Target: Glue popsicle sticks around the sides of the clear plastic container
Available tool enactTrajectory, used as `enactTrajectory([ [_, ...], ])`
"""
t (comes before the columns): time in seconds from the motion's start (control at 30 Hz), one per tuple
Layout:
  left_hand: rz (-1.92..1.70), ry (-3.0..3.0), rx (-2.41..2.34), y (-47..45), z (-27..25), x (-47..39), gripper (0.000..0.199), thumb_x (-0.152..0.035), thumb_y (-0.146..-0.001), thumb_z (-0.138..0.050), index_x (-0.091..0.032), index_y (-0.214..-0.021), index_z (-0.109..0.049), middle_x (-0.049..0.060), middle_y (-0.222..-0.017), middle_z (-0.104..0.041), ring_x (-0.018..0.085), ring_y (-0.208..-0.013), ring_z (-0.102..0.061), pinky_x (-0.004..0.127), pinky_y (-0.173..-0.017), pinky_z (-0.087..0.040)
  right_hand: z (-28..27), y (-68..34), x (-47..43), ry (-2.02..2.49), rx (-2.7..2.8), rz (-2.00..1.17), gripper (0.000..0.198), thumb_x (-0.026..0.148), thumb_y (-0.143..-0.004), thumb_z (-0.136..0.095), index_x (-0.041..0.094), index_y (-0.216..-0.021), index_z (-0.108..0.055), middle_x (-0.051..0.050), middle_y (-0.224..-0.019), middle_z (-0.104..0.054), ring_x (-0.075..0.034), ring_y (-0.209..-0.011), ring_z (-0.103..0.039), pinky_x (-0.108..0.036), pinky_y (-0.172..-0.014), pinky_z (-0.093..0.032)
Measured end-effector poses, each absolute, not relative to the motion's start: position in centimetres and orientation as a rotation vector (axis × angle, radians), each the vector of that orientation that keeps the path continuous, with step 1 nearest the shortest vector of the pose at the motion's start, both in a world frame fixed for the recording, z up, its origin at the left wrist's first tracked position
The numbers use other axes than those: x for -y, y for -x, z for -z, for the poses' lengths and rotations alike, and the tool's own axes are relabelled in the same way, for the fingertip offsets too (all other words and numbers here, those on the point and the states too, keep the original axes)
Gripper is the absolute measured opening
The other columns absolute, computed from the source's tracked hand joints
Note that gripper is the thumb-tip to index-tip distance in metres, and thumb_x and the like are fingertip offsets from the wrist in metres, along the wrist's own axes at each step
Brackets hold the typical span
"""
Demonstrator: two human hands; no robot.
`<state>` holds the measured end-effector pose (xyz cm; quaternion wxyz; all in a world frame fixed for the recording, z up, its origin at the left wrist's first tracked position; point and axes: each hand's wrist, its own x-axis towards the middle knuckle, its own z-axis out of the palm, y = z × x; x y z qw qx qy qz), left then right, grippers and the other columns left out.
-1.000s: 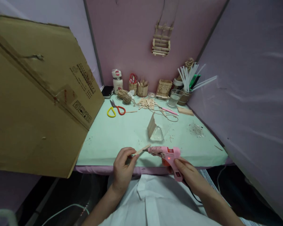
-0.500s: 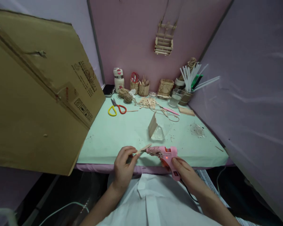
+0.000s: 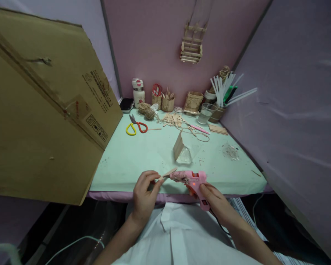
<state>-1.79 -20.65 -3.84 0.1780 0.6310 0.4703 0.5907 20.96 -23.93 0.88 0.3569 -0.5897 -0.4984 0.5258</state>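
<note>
Near the table's front edge, my left hand (image 3: 146,193) pinches a flat wooden craft stick (image 3: 171,171) between thumb and fingers. My right hand (image 3: 213,197) is wrapped round the handle of a pink hot glue gun (image 3: 189,177), whose small light glows red. The gun's metal nozzle points left and meets the stick close to my left fingertips; whether glue is coming out is too small to tell. Just beyond the gun, a small upright panel of joined sticks (image 3: 178,146) stands at the edge of a clear, glossy base (image 3: 184,156).
Scissors (image 3: 136,126) lie at the left, behind them a ball of twine (image 3: 148,111). Loose craft sticks (image 3: 173,119) and a pink-handled tool (image 3: 199,129) lie mid-table. Glue sticks (image 3: 222,88) stand in a holder beside a glass (image 3: 206,114). A large cardboard sheet (image 3: 52,110) leans at left.
The glue gun's nozzle has shifted very slightly left along the craft stick, towards my left fingertips. Both hands keep their grip.
</note>
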Motion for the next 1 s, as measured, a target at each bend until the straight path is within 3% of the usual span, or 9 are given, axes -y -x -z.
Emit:
enactTrajectory([
  [0.33, -1.668, -1.794, -1.34, 1.9, 4.0, 20.7, 0.002, -0.022, -0.086, -0.067, -0.02, -0.086, -0.068, 0.003, -0.091, -0.067, 0.014, -0.084, -0.065, 0.023, -0.067, -0.053, -1.1, -20.9, 23.9, 1.525, 1.341, -1.346, 0.06, 0.074, -0.082, -0.05, 0.019, -0.087, -0.074, -0.008, -0.093, -0.071, -0.025, -0.092, -0.061, -0.038, -0.089, -0.046],
  [0.57, -1.667, -1.798, -1.343, 1.9, 4.1, 20.6, 0.002, -0.022, -0.087, -0.066, -0.02, -0.087, -0.068, 0.004, -0.092, -0.067, 0.015, -0.085, -0.065, 0.024, -0.068, -0.053, -0.4, -21.8, 23.7, 1.57, 1.337, -1.267, 0.057, 0.073, -0.083, -0.05, 0.021, -0.089, -0.075, -0.009, -0.101, -0.072, -0.027, -0.101, -0.06, -0.041, -0.099, -0.042],
  [0.83, -1.664, -1.789, -1.346, 1.9, 4.0, 20.7, 0.002, -0.022, -0.086, -0.067, -0.02, -0.087, -0.068, 0.004, -0.092, -0.067, 0.015, -0.085, -0.065, 0.024, -0.068, -0.054, -0.4, -21.7, 23.7, 1.605, 1.26, -1.275, 0.059, 0.075, -0.078, -0.054, 0.021, -0.09, -0.075, -0.01, -0.107, -0.073, -0.027, -0.103, -0.06, -0.039, -0.097, -0.045],
  [1.0, -1.663, -1.792, -1.351, 1.9, 3.9, 20.7, 0.003, -0.022, -0.086, -0.066, -0.02, -0.087, -0.068, 0.004, -0.092, -0.067, 0.015, -0.086, -0.065, 0.024, -0.068, -0.054, -0.9, -21.6, 23.6, 1.571, 1.254, -1.293, 0.057, 0.073, -0.079, -0.055, 0.02, -0.085, -0.074, -0.008, -0.091, -0.072, -0.025, -0.092, -0.062, -0.039, -0.089, -0.047],
])
